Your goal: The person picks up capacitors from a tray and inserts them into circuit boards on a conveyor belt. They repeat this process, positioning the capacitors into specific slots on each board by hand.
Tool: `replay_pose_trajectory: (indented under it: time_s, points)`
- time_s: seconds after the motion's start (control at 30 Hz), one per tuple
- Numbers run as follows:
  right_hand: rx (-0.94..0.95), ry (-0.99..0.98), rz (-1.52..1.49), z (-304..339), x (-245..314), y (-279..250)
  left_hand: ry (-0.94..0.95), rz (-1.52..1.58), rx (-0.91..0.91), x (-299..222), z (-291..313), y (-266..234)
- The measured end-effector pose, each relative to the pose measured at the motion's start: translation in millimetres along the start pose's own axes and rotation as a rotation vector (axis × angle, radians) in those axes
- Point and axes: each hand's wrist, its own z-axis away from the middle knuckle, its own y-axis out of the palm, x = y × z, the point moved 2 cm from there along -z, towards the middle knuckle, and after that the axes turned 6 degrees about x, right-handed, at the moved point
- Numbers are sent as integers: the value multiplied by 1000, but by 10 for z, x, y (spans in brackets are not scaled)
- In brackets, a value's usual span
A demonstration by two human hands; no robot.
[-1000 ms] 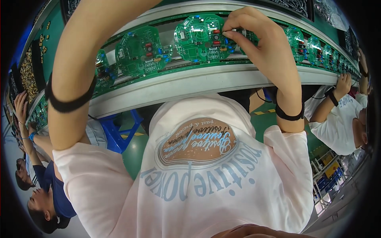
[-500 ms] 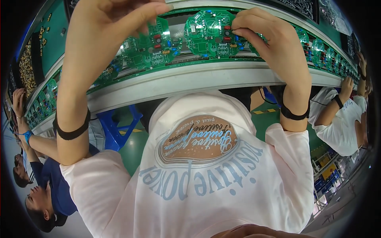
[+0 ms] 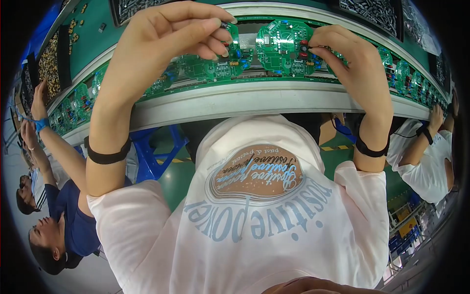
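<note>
Above the board line, my left hand (image 3: 169, 41) pinches a small dark electronic component (image 3: 224, 25) between thumb and forefinger, the other fingers loosely curled. Just below it lies a green circuit board (image 3: 210, 68), partly covered by that hand. My right hand (image 3: 350, 59) is at the right edge of another green circuit board (image 3: 281, 46), thumb and forefinger closed together beside its red parts and a round dark capacitor (image 3: 304, 48). Whatever sits between those right fingertips is hidden.
A pale metal rail (image 3: 235, 100) borders the board line on my side. Beyond it stand black trays of small metal parts (image 3: 369, 12). Yellowish components (image 3: 49, 61) lie far left. Co-workers work at the left (image 3: 73, 220) and right (image 3: 421, 161). A blue stool (image 3: 152, 152) stands below.
The boards and both hands appear further right and slightly lower in view. The dark component now shows in my left fingertips. My right hand stays at the same board's edge.
</note>
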Motion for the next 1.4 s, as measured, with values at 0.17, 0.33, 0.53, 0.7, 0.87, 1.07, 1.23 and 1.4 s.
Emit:
replay_pose_trajectory:
  time_s: [0.17, 0.33, 0.53, 0.7, 0.87, 1.07, 1.23, 1.4]
  points:
    - [-48, 50, -81, 19, -11, 31, 61, -94, 29, 41, -4, -42]
    - [-39, 25, -103, 11, -60, 20, 114, -200, 28, 30, 41, -34]
    - [-54, 41, -141, -6, 5, -46, 174, -218, 28, 25, -17, 5]
    - [-67, 90, -188, -93, 155, -124, 165, -259, 27, 24, 62, -39]
    - [-74, 83, -196, -76, 133, -132, 165, -267, 37, 38, 28, -51]
    - [-103, 84, -224, -44, 120, -105, 161, -300, 49, 31, 2, -61]
    - [-87, 67, -177, -52, 119, -104, 161, -317, 44, -1, -8, -19]
    - [-95, 72, -193, -41, 93, -100, 200, -310, 118, -117, -15, 16]
